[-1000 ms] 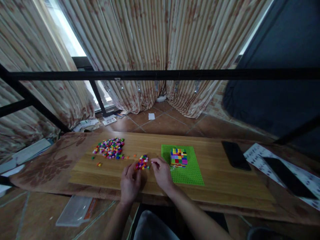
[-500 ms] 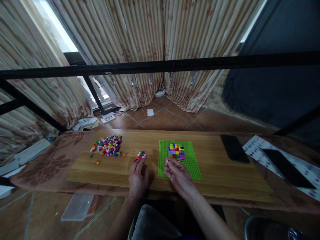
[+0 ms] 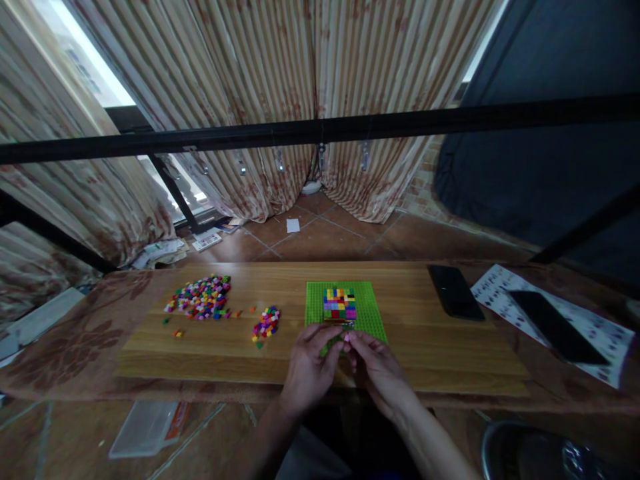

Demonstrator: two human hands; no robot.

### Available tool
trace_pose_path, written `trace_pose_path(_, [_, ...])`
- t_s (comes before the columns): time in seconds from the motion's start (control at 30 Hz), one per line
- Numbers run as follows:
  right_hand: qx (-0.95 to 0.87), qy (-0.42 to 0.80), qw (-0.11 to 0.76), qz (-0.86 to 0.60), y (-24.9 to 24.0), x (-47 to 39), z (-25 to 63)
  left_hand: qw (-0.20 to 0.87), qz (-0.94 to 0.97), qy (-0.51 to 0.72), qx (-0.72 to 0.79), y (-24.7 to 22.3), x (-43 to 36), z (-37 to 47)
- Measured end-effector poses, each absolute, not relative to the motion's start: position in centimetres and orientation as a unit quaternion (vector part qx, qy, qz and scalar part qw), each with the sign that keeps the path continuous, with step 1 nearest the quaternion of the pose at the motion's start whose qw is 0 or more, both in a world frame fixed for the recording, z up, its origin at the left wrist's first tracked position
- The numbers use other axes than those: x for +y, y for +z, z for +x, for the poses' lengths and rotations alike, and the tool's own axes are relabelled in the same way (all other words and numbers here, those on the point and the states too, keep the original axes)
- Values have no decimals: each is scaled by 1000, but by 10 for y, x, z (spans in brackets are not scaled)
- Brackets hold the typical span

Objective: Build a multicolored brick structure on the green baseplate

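A green studded baseplate lies on the wooden board, bearing a block of multicoloured bricks. My right hand pinches a small pink brick over the plate's near edge. Beside it, my left hand has its thumb and fingers bent together near the pink brick; whatever lies between them is too small to make out. A small pile of mixed bricks is left of the plate, and a larger pile sits farther left.
A black phone rests on the board's right part. Further right, another dark phone lies on a printed sheet. A black rail crosses beyond the board. A clear plastic box is on the floor at lower left.
My left hand has left the small brick pile and moved right, meeting my right hand at the plate's near edge. The pink brick is still in my right hand. The view has shifted slightly.
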State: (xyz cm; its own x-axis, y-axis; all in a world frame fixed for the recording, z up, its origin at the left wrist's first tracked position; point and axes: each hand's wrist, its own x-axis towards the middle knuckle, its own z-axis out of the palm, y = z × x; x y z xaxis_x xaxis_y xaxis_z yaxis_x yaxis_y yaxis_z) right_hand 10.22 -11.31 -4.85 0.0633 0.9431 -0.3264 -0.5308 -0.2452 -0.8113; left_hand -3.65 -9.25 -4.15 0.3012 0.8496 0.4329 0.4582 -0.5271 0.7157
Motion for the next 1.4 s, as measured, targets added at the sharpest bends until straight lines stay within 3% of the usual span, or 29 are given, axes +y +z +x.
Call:
trace_pose_path(0.23, [-245, 641, 547, -479, -50, -115, 113, 277, 787, 369, 409, -33, -87, -20])
trace_pose_path(0.57, [-243, 505, 598, -573, -68, -94, 144, 69, 800, 371, 466, -43, -46, 9])
trace_pose_path(0.8, [-304, 474, 604, -564, -66, -69, 147, 21, 813, 338, 473, -50, -41, 13])
trace_pose_path(1.03, [-295, 523, 593, -536, -69, -48, 141, 34, 804, 344, 484, -51, -39, 14])
trace_pose_path(1.4, [-316, 482, 584, -572, -67, -47, 139, 102, 754, 405, 506, -57, -46, 2])
